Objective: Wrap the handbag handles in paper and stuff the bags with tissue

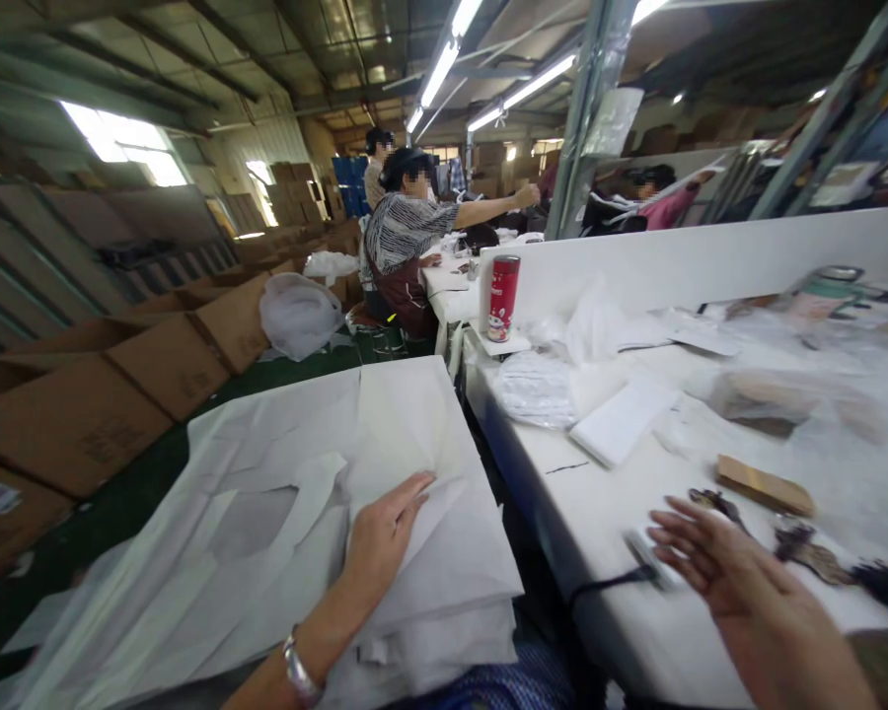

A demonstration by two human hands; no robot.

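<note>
My left hand (386, 528), with a silver bangle on the wrist, lies on a stack of thin white sheets (407, 424). Its fingers are stretched out along a creased sheet and closed round nothing that I can see. Over the white worktable (518, 463), my right hand (732, 582) hovers with its fingers apart and nothing in them. Under those fingertips is a small greyish object (655, 560), partly hidden, beside a black cord (611, 584). Close by lie a brown paper packet (765, 483) and dark, tangled small items (803, 542).
A red tumbler (503, 298) stands at the table's corner, near plastic-wrapped white goods (537, 388) and a flat white pack (626, 419). Clear plastic bags (844, 424) cover the right side. Cardboard boxes (74, 414) line the left. A co-worker (407, 232) sits ahead.
</note>
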